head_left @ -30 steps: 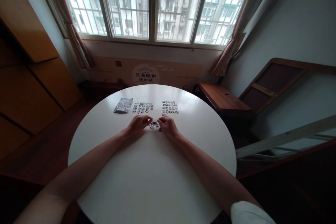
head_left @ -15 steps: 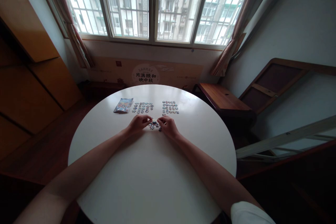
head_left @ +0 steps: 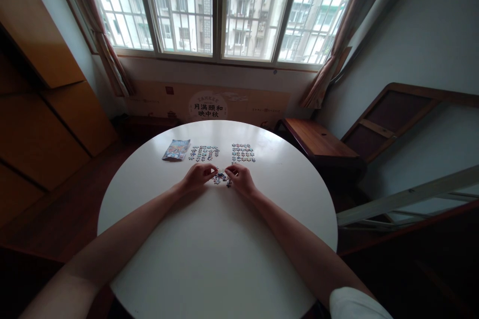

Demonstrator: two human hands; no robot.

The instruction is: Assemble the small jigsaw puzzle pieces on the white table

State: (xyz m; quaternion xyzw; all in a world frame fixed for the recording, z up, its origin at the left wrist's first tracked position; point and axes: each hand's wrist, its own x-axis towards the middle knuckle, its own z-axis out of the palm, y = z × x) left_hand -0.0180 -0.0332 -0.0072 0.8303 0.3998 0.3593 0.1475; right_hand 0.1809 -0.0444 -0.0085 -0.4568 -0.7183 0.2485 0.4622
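My left hand (head_left: 201,174) is closed in a pinch at the left side of a small heap of jigsaw puzzle pieces (head_left: 220,177). At the heap's right side, my right hand (head_left: 240,177) is also pinched, thumb and forefinger together. Whatever the fingertips hold is too small to make out. Beyond the left hand, loose puzzle pieces (head_left: 204,153) lie spread in rough rows. A second group of pieces (head_left: 243,152) lies in rows beyond the right hand. A colourful printed packet or sheet (head_left: 176,150) lies left of the rows.
Everything lies on a round white table (head_left: 217,249). A low wooden side table (head_left: 318,137) stands behind it on the right. Barred windows (head_left: 217,10) and a printed panel (head_left: 149,102) are at the back, with wooden cabinets (head_left: 71,119) on the left.
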